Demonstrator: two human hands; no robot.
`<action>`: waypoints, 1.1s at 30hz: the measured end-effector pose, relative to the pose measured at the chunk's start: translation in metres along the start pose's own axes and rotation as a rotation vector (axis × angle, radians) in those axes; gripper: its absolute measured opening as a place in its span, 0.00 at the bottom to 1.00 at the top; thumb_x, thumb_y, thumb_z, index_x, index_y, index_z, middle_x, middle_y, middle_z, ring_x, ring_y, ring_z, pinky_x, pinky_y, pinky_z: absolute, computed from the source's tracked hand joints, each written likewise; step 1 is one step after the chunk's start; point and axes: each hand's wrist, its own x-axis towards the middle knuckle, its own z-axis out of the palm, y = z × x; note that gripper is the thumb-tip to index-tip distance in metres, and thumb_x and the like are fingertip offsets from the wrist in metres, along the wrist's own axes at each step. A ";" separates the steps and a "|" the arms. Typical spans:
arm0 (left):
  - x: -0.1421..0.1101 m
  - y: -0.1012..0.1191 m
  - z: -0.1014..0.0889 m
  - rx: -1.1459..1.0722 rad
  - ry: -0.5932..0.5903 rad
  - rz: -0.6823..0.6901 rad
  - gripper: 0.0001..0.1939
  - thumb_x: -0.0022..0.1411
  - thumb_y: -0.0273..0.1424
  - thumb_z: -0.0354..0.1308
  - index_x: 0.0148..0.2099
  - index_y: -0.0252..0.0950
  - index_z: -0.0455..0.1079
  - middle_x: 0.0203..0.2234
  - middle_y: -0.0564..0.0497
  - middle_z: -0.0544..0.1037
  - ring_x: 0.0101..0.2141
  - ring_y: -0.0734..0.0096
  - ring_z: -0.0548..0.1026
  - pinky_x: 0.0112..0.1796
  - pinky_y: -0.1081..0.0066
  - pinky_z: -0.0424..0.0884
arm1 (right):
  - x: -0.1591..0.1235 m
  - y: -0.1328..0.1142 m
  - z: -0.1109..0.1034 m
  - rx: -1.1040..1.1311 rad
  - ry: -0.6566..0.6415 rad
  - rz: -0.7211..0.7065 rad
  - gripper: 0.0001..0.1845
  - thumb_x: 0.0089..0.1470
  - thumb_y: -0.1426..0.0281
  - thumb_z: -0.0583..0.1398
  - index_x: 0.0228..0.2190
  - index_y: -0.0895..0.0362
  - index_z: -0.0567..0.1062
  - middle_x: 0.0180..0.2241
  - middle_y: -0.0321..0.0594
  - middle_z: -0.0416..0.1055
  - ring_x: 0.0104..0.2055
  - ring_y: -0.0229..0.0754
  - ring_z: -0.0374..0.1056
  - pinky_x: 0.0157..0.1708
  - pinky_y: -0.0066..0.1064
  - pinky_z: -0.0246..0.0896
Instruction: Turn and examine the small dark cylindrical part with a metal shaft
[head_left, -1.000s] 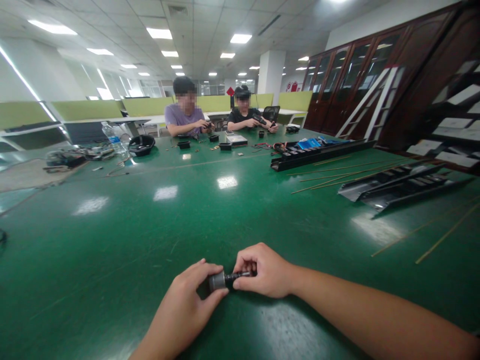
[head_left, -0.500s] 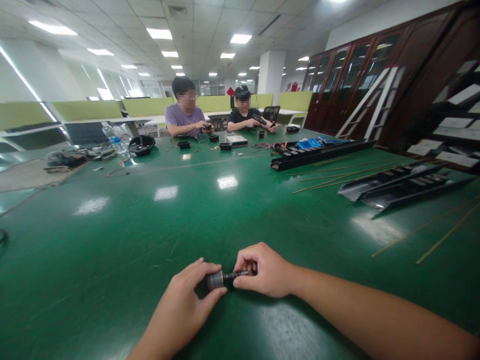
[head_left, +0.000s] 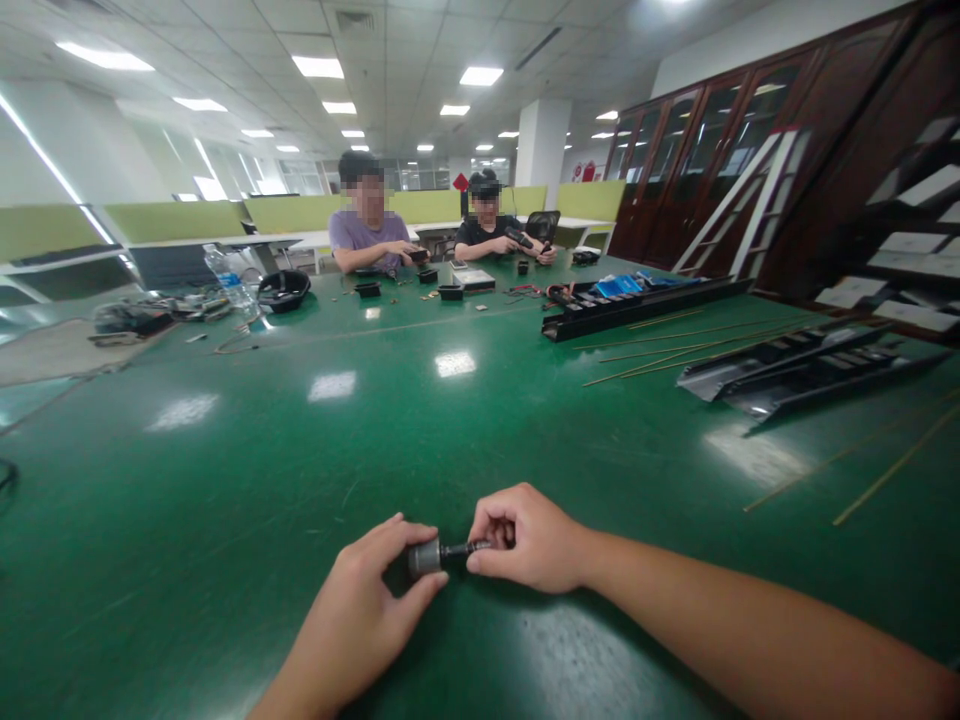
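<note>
Between thumb and fingers of my left hand (head_left: 367,590) is a short grey metal cylinder (head_left: 425,558), held on its side low over the green table (head_left: 390,420). A thin dark rod (head_left: 454,551) sticks out of the cylinder's right end. My right hand (head_left: 525,540) pinches the rod's far end, its fingers curled and partly hiding the tip. Cylinder and rod lie roughly in one line. Exactly what kind of part this is, I cannot make out.
Dark metal channels (head_left: 817,372) and thin brass-coloured rods (head_left: 645,373) lie to the right. Beyond are another long channel (head_left: 637,308), small black boxes (head_left: 450,293) and a water bottle (head_left: 229,280). Two people sit opposite, handling parts. A ladder (head_left: 750,210) stands at the back right.
My left hand and the grey cylinder have shifted slightly left, and more bare rod shows beside the cylinder. My right hand barely moved. The person at far left has shifted their head and hands.
</note>
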 end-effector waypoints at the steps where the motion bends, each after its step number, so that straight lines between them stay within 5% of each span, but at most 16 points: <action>1: 0.000 0.000 0.000 0.001 -0.001 -0.001 0.15 0.60 0.38 0.61 0.50 0.48 0.72 0.46 0.54 0.79 0.54 0.56 0.74 0.55 0.50 0.71 | 0.000 0.000 0.000 0.002 -0.002 -0.001 0.09 0.45 0.67 0.67 0.27 0.61 0.76 0.20 0.32 0.66 0.21 0.32 0.61 0.21 0.23 0.54; 33: -0.001 -0.006 -0.002 0.017 0.016 0.004 0.15 0.59 0.38 0.62 0.50 0.49 0.73 0.45 0.54 0.79 0.54 0.57 0.73 0.56 0.50 0.70 | 0.001 0.002 0.001 0.024 0.006 0.021 0.11 0.46 0.66 0.68 0.27 0.61 0.76 0.19 0.32 0.66 0.21 0.32 0.60 0.21 0.23 0.53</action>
